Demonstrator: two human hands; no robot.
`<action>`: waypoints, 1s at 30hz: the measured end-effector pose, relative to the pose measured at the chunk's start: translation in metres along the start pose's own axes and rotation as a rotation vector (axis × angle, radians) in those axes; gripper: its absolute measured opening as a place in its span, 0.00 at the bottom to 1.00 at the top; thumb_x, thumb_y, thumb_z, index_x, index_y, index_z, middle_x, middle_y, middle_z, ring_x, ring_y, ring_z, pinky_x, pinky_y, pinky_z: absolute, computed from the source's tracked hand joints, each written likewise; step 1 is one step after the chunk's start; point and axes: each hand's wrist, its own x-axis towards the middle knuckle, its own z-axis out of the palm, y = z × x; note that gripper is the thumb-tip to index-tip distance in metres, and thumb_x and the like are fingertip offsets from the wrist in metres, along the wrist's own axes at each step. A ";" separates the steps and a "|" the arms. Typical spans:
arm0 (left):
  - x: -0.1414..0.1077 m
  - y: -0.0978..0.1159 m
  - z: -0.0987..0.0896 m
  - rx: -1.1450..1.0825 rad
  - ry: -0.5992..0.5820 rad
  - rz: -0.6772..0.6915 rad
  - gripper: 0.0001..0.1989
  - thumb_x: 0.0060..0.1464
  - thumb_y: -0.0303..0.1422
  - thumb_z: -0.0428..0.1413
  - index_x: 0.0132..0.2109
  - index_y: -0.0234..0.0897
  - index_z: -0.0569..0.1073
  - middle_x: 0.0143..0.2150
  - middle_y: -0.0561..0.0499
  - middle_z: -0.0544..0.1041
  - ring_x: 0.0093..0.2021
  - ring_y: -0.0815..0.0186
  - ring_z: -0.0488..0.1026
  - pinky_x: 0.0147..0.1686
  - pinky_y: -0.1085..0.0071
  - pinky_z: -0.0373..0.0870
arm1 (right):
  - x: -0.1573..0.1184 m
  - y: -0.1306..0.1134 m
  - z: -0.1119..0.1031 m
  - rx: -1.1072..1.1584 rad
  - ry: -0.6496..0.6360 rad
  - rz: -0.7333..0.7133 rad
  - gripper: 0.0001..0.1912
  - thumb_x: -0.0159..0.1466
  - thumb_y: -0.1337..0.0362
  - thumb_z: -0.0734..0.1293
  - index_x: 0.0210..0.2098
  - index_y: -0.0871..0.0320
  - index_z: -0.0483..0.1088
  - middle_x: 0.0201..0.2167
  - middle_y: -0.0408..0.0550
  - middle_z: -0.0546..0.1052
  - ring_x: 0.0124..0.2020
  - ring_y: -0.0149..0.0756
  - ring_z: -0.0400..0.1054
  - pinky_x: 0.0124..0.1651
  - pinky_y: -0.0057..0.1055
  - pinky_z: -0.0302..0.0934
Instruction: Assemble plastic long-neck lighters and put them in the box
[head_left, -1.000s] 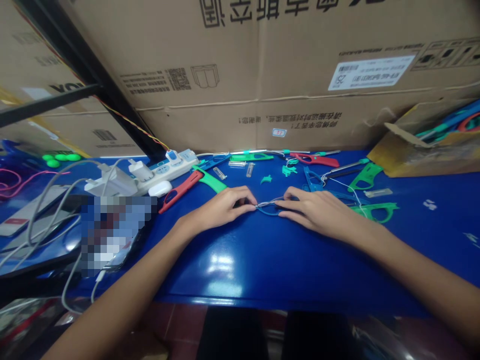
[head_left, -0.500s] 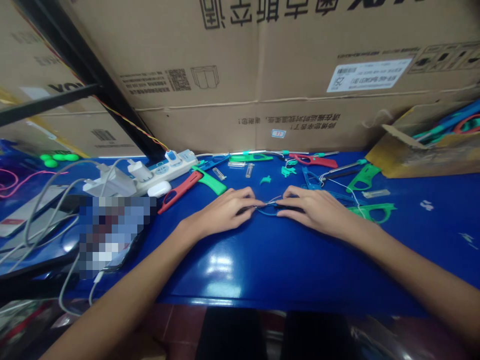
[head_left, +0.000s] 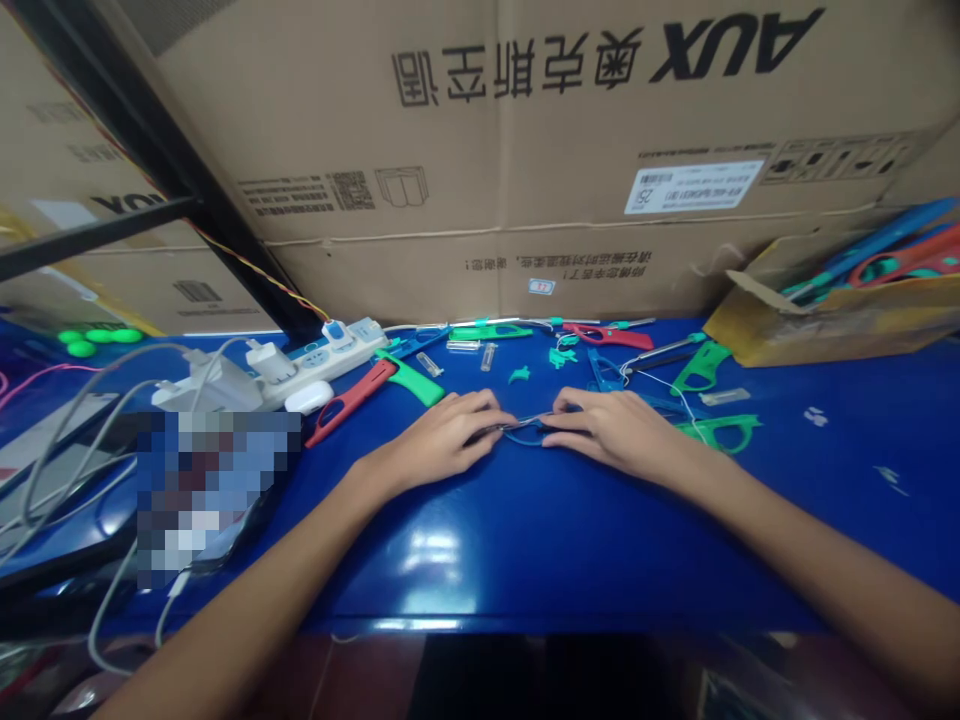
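Note:
My left hand [head_left: 450, 438] and my right hand [head_left: 619, 430] meet over the middle of the blue table. Between them lies a blue plastic shell [head_left: 525, 438] with thin wires on it. The left fingers pinch its left end, where something dark shows between them. At its right end, my right thumb and fingers are closed on it. Small green plastic pieces [head_left: 519, 374] lie just beyond the hands. A blue handle part and a green handle shell [head_left: 724, 434] rest beside my right hand. Fine parts under the fingertips are hidden.
A power strip [head_left: 330, 352] with chargers, red [head_left: 352, 402] and green handles, and a pixelated device [head_left: 217, 490] are on the left. An open carton [head_left: 817, 325] with coloured parts stands at the right. Large cardboard [head_left: 480, 240] rises behind.
The camera view has shifted, so the table and cardboard sit slightly lower and further left. Both hands remain on the blue shell; the left fingers are a little further apart.

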 end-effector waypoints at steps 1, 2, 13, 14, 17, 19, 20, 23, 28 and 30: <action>0.000 0.000 0.000 -0.005 0.003 -0.001 0.16 0.70 0.32 0.46 0.59 0.43 0.71 0.49 0.48 0.73 0.47 0.62 0.71 0.48 0.65 0.63 | 0.000 0.000 0.000 0.007 -0.004 0.000 0.19 0.71 0.51 0.61 0.54 0.50 0.77 0.46 0.49 0.77 0.35 0.38 0.75 0.32 0.33 0.62; -0.001 0.000 0.000 -0.013 0.009 -0.006 0.15 0.70 0.33 0.46 0.59 0.43 0.71 0.49 0.48 0.73 0.47 0.62 0.71 0.48 0.65 0.63 | 0.000 0.001 0.000 0.011 -0.006 -0.001 0.19 0.71 0.52 0.61 0.54 0.50 0.77 0.46 0.49 0.77 0.35 0.38 0.75 0.32 0.33 0.62; -0.001 -0.001 0.000 -0.031 0.035 -0.027 0.13 0.70 0.35 0.47 0.58 0.42 0.68 0.50 0.48 0.74 0.50 0.61 0.71 0.50 0.63 0.64 | -0.004 0.011 -0.011 -0.024 0.147 -0.010 0.21 0.72 0.51 0.60 0.52 0.55 0.76 0.46 0.50 0.79 0.41 0.40 0.76 0.39 0.34 0.68; -0.001 -0.001 0.000 -0.027 0.036 -0.024 0.13 0.70 0.35 0.47 0.58 0.42 0.68 0.51 0.48 0.74 0.50 0.60 0.70 0.51 0.62 0.64 | -0.004 0.015 -0.012 -0.043 0.185 -0.006 0.20 0.72 0.52 0.59 0.52 0.56 0.76 0.47 0.50 0.79 0.42 0.41 0.76 0.40 0.34 0.69; -0.002 0.000 -0.001 -0.023 0.026 -0.020 0.13 0.70 0.35 0.47 0.58 0.43 0.69 0.50 0.48 0.74 0.50 0.60 0.71 0.53 0.61 0.64 | -0.005 0.028 -0.010 -0.089 0.245 0.009 0.19 0.73 0.55 0.59 0.53 0.57 0.76 0.48 0.52 0.79 0.44 0.42 0.76 0.43 0.37 0.71; -0.002 0.002 -0.002 -0.020 0.012 -0.026 0.14 0.70 0.35 0.48 0.58 0.44 0.69 0.49 0.49 0.74 0.49 0.61 0.71 0.54 0.60 0.63 | -0.003 0.033 -0.006 -0.103 0.240 0.029 0.19 0.73 0.58 0.58 0.55 0.57 0.75 0.52 0.53 0.77 0.47 0.44 0.76 0.45 0.40 0.72; -0.002 0.003 -0.004 -0.016 0.007 -0.034 0.13 0.70 0.36 0.48 0.58 0.44 0.69 0.49 0.50 0.74 0.49 0.61 0.71 0.54 0.60 0.63 | -0.002 0.034 -0.003 -0.105 0.226 0.038 0.19 0.73 0.59 0.58 0.56 0.57 0.73 0.55 0.53 0.76 0.49 0.45 0.76 0.47 0.41 0.73; -0.001 0.005 -0.007 -0.008 0.028 -0.048 0.14 0.70 0.40 0.48 0.57 0.43 0.69 0.49 0.50 0.74 0.50 0.61 0.72 0.54 0.60 0.64 | 0.007 0.030 0.004 -0.099 0.149 0.054 0.20 0.72 0.65 0.58 0.61 0.56 0.69 0.63 0.51 0.71 0.52 0.47 0.75 0.49 0.45 0.73; 0.004 0.003 -0.006 0.025 0.112 -0.013 0.16 0.72 0.42 0.44 0.56 0.41 0.70 0.54 0.47 0.73 0.57 0.60 0.69 0.61 0.58 0.61 | 0.027 0.024 0.011 -0.060 0.024 0.063 0.30 0.68 0.75 0.57 0.67 0.49 0.62 0.69 0.44 0.61 0.55 0.46 0.73 0.50 0.45 0.73; 0.005 0.001 -0.004 0.053 0.127 -0.015 0.18 0.72 0.42 0.43 0.58 0.41 0.70 0.58 0.46 0.71 0.60 0.60 0.67 0.64 0.56 0.57 | 0.032 0.024 0.013 -0.042 -0.017 0.040 0.33 0.66 0.76 0.57 0.68 0.48 0.60 0.70 0.44 0.60 0.57 0.45 0.72 0.50 0.43 0.72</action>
